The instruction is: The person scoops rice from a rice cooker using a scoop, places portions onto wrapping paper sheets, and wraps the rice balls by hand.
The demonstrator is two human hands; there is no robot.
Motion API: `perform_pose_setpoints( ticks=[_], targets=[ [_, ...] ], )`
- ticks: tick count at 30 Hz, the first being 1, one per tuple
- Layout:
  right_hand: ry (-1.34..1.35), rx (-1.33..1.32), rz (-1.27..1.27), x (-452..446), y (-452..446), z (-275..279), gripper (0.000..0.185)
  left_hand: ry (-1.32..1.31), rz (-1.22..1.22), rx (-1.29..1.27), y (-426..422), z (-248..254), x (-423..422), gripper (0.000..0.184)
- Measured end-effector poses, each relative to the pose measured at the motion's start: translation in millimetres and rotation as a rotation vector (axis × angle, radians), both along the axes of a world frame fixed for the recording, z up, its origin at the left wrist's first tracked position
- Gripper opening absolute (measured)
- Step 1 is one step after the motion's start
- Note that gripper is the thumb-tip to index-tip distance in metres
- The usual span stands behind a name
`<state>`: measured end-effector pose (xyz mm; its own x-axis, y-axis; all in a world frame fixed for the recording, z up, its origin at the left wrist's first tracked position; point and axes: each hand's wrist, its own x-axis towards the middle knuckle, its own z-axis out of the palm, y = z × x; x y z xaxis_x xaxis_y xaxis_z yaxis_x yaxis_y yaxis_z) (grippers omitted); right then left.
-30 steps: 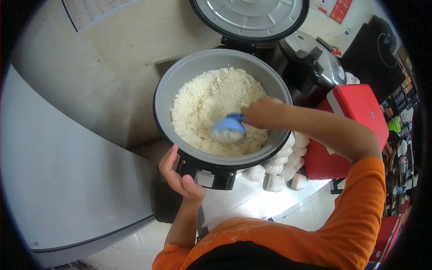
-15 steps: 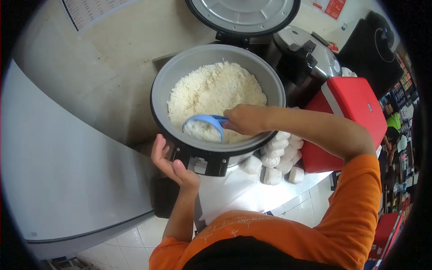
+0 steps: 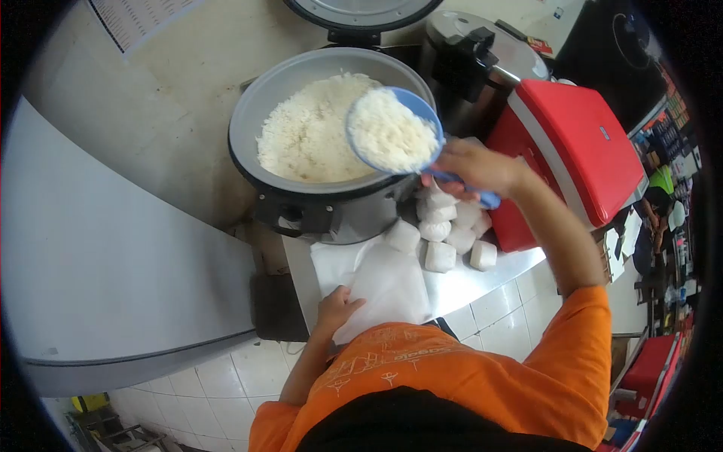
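My right hand [image 3: 482, 169] is closed round the handle of a blue scoop [image 3: 429, 113]. White cooked rice [image 3: 392, 135] is heaped in the scoop, which is held over the right rim of a large rice cooker [image 3: 248, 151]. More rice [image 3: 309, 128] lies inside the cooker's grey pot. My left hand [image 3: 337, 309] rests at the left edge of white paper sheets [image 3: 388, 282] on the counter, thumb and forefinger apart. Several white wrapped bundles [image 3: 440, 256] are piled below the scoop, beside the cooker.
A red cooler box [image 3: 580, 151] stands to the right of the bundles. Behind it is a second, lidded cooker [image 3: 489, 53]. The first cooker's raised lid [image 3: 361, 11] is at the back. A large pale appliance [image 3: 120, 241] fills the left side.
My right hand has lifted the rice-filled scoop up and rightward from inside the pot. My left hand has left the cooker's front and come down to the paper sheets. The view has shifted.
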<state>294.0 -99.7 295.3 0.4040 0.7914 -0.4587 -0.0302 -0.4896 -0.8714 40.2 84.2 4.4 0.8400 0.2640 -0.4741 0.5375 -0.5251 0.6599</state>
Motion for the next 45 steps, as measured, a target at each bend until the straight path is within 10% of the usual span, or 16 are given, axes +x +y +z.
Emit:
perform_pose_setpoints(
  ticks=[4, 9, 23, 32, 45],
  targets=[
    [0.141, 0.064, -0.121, -36, -64, -56, 0.029, 0.019, -0.057, -0.155, -22, 25, 1, 0.030],
    [0.199, -0.001, -0.170, -71, -99, -131, 0.026, -0.475, -0.379, 0.359, -80, 29, -17, 0.013],
    [0.062, -0.061, 0.106, -115, -34, -302, 0.042, -0.380, -0.520, 0.773, -163, -12, -30, 0.044],
    [-1.030, 0.022, 0.074, -123, -54, -294, 0.032, -0.449, -0.387, 0.734, -118, -28, -80, 0.044],
    [-0.881, -0.211, 0.142, -142, -15, -296, 0.059, -0.388, -0.337, 0.459, -90, -25, -81, 0.027]
  ],
)
